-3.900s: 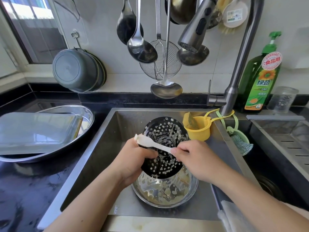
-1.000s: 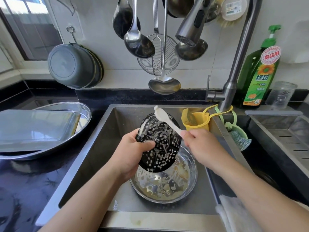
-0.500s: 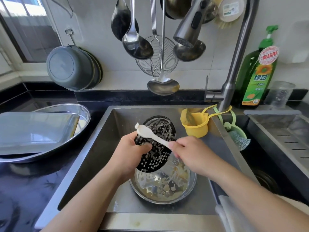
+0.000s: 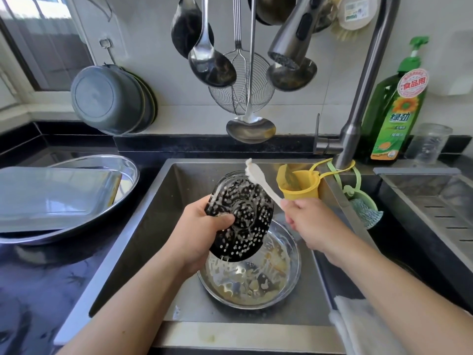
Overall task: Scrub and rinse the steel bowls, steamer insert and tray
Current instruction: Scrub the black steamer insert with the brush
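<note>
My left hand (image 4: 204,226) grips the left edge of a dark perforated steamer insert (image 4: 243,216), tilted up over the sink. White residue fills many of its holes. My right hand (image 4: 309,221) holds the handle of a white paddle-like scraper (image 4: 258,178), whose tip points up and left past the insert's top rim. Below them a dirty steel bowl (image 4: 256,280) sits on the sink floor with pale scraps in it. A steel tray (image 4: 53,193) lies upside down across a large oval steel bowl (image 4: 128,170) on the left counter.
The faucet (image 4: 358,98) and its spray head (image 4: 291,39) hang above the sink (image 4: 153,226). Ladles and a wire skimmer (image 4: 240,83) hang on the wall. A yellow cup (image 4: 299,185), a green soap bottle (image 4: 396,108), grey basins (image 4: 107,98) and a white cloth (image 4: 358,326) stand around.
My right hand swung the scraper from lying across the insert's face up and to the right, so its tip now rises past the top rim. The left hand keeps holding the insert.
</note>
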The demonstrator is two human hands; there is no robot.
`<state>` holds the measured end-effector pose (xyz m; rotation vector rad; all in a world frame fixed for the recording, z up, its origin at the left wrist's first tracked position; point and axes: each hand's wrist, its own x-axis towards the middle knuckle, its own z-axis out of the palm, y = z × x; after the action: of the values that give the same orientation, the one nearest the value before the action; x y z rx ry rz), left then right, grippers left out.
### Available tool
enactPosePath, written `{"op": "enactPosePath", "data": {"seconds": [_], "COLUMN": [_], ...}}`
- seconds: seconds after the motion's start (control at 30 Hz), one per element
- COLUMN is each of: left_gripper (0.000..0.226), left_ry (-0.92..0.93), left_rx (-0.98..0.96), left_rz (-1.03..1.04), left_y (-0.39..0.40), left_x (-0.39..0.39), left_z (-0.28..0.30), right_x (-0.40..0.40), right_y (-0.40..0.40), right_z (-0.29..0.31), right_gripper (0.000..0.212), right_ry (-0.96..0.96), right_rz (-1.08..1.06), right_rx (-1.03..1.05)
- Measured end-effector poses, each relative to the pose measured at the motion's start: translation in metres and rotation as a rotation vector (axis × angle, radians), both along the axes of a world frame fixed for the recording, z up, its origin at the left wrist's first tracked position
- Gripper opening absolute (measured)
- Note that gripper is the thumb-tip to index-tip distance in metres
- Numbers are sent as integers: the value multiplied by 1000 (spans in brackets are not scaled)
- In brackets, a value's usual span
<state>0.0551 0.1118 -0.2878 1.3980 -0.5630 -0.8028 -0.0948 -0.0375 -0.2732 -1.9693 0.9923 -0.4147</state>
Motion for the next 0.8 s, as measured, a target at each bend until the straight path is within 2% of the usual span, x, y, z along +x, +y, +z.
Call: {"op": "enactPosePath", "data": {"seconds": [0.13, 0.27, 0.43, 0.57, 0.7, 0.8], "left_gripper": [34, 39, 36, 38, 38, 36], "left_ry": [139, 191, 162, 154, 155, 151], "left_rx": [-82, -132, -116, -124, -110, -105], "left_rz": [4, 0, 30, 32, 40, 51], "left_y": [1, 2, 1, 2, 2, 2], "left_x": [3, 8, 5, 7, 5, 5], "left_z": [1, 2, -1, 1, 1, 2], "right_x": [5, 0, 8, 8, 4, 5], "right_y": [20, 4, 24, 7, 15, 9], "right_z": [-4, 5, 0, 3, 0, 4], "right_gripper": [47, 47, 46, 48, 48, 48], "right_ry": [132, 93, 186, 148, 161, 156], "right_rz": [222, 99, 237, 112, 218, 147], "right_rx": [-60, -82, -181, -196, -149, -162]}}
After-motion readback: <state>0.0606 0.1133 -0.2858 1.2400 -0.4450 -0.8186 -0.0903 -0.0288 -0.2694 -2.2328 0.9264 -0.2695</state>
